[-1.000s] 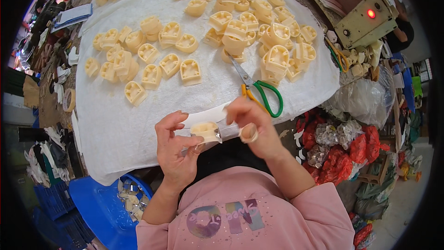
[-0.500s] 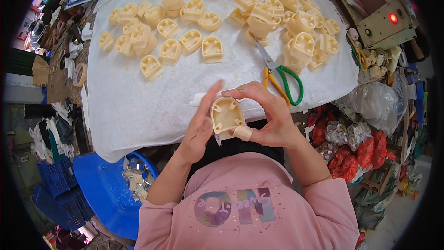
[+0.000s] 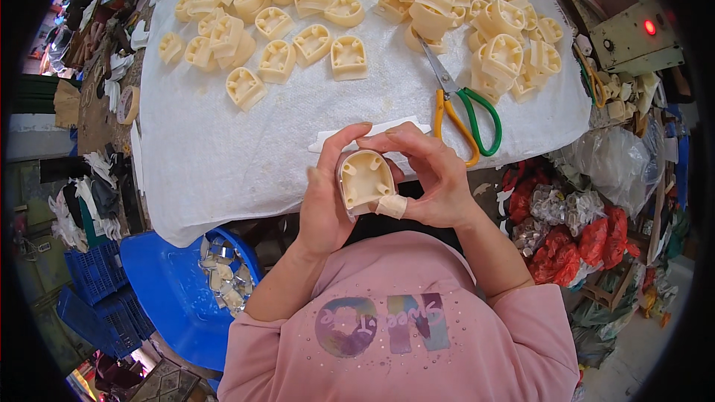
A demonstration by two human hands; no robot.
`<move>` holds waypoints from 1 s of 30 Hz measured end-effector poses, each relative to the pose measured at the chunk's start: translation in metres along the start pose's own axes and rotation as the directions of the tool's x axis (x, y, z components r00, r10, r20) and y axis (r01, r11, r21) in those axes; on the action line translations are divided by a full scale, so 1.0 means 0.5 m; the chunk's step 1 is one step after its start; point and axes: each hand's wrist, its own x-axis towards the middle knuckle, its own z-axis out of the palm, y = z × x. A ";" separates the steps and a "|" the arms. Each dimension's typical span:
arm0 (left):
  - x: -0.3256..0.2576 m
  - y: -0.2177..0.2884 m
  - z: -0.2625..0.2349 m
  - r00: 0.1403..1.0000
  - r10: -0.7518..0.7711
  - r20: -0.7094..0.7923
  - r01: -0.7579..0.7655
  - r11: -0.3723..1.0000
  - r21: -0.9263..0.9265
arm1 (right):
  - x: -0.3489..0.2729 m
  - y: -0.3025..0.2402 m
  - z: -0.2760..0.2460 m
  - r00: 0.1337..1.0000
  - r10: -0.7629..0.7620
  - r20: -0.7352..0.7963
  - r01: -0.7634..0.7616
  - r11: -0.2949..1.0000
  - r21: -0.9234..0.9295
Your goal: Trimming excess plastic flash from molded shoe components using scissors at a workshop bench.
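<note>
Between my hands, near the table's front edge, is a cream D-shaped plastic shoe heel, hollow side up, with several pegs inside. A thin shiny band runs around its outer wall. My left hand wraps the heel's left side, fingers curled around its far edge. My right hand grips the right side, with its thumb, wrapped in tan tape, pressed at the lower right corner. Just beyond my fingers lies a white strip. Scissors with one yellow and one green handle lie partly spread to the right.
Many similar heels lie loose and piled on the white cloth. A blue tub with shiny pieces stands at lower left. On the right are a machine box with a red light and red plastic bags.
My left fingers have closed from nearly straight to curled around the heel. The white strip shows more beyond my hands. The whole view has shifted slightly.
</note>
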 end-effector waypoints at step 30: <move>-0.001 -0.017 0.052 0.984 0.110 -0.138 -0.082 0.978 0.189 | 0.018 0.014 0.023 0.997 0.081 0.018 -0.082 0.995 0.056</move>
